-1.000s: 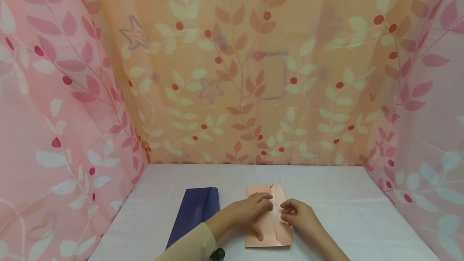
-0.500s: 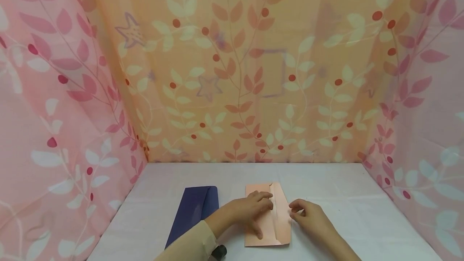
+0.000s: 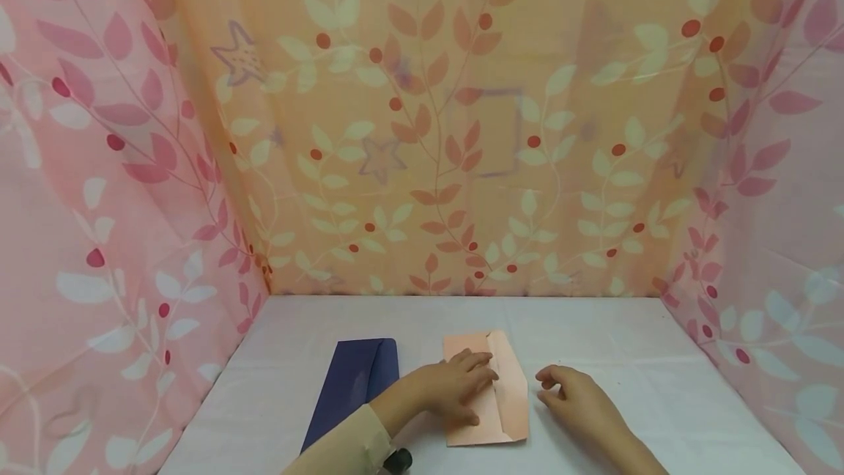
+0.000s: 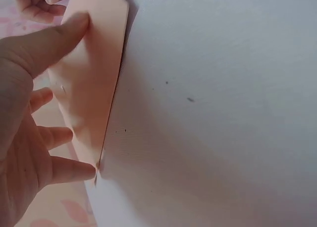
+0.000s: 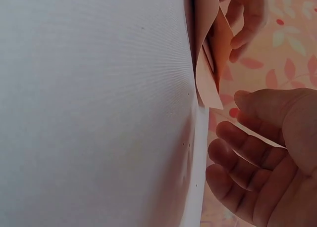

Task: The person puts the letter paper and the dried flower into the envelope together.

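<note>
A peach paper envelope [image 3: 513, 402] lies on the white table with its flap folded out to the right. My left hand [image 3: 455, 388] rests on its body, fingers spread and thumb pressing the paper, as the left wrist view shows on the envelope [image 4: 96, 83]. Just right of the flap hovers my right hand [image 3: 580, 398], fingers loosely bent and nothing between them. In the right wrist view the flap [image 5: 207, 83] lifts and curves slightly, apart from the right fingertips [image 5: 225, 130].
To the left, a dark blue envelope [image 3: 343, 380] lies on the table [image 3: 593, 328], partly behind the left forearm. Leaf-patterned curtains [image 3: 422, 130] close off the back and both sides.
My right hand has drawn away from the envelope to the right, leaving its flap opened out flatter. The left hand stays on the envelope, which has shifted slightly left.
</note>
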`<action>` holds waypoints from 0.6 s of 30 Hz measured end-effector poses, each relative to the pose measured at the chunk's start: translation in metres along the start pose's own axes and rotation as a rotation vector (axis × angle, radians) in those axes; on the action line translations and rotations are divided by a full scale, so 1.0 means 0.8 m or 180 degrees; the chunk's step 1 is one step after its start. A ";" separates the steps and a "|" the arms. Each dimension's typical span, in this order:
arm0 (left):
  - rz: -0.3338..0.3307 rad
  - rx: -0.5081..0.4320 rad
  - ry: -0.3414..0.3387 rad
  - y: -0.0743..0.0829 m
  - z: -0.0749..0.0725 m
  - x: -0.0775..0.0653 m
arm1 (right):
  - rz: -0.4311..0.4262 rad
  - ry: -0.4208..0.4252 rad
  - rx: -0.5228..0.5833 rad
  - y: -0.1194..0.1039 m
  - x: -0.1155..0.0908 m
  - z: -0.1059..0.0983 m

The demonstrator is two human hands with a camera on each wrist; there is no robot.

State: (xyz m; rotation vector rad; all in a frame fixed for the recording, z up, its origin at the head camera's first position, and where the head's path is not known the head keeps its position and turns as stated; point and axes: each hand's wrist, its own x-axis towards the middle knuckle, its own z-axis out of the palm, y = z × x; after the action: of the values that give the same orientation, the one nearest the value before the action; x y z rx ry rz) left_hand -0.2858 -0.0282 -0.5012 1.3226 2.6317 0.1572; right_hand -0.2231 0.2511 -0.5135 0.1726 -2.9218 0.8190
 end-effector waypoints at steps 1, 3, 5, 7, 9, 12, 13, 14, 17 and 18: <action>0.0004 0.0020 0.0032 0.001 0.000 -0.001 | -0.0008 -0.0008 -0.0024 0.000 -0.001 -0.001; 0.0016 0.0063 0.0100 0.002 0.000 -0.003 | -0.0041 -0.0021 -0.0064 -0.001 -0.003 -0.005; 0.0039 0.0137 0.0182 0.002 0.000 -0.006 | -0.0062 -0.0036 -0.0101 -0.002 -0.004 -0.007; 0.0054 0.0224 0.0272 0.003 0.001 -0.010 | -0.0093 -0.0055 -0.0141 -0.002 -0.006 -0.009; 0.0080 0.0317 0.0369 0.000 0.001 -0.015 | -0.0177 -0.0068 -0.0183 -0.001 -0.007 -0.009; 0.0191 0.0446 0.0544 -0.004 0.002 -0.027 | -0.0360 -0.0093 -0.0259 0.003 -0.007 -0.009; 0.0246 0.0481 0.0617 -0.006 0.002 -0.031 | -0.0425 -0.0095 -0.0303 0.004 -0.007 -0.009; 0.0313 0.0522 0.0704 -0.008 0.003 -0.036 | -0.0494 -0.0096 -0.0337 0.005 -0.007 -0.008; 0.0445 0.0601 0.0905 -0.012 0.004 -0.055 | -0.0619 -0.0081 -0.0494 0.007 -0.009 -0.007; 0.0481 0.0613 0.0966 -0.014 0.005 -0.061 | -0.0653 -0.0071 -0.0553 0.007 -0.009 -0.006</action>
State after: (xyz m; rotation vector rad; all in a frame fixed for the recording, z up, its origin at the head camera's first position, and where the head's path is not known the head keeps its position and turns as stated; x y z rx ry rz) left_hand -0.2647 -0.0740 -0.5013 1.6827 2.8527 0.1383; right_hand -0.2161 0.2593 -0.5132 0.4595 -2.9126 0.5337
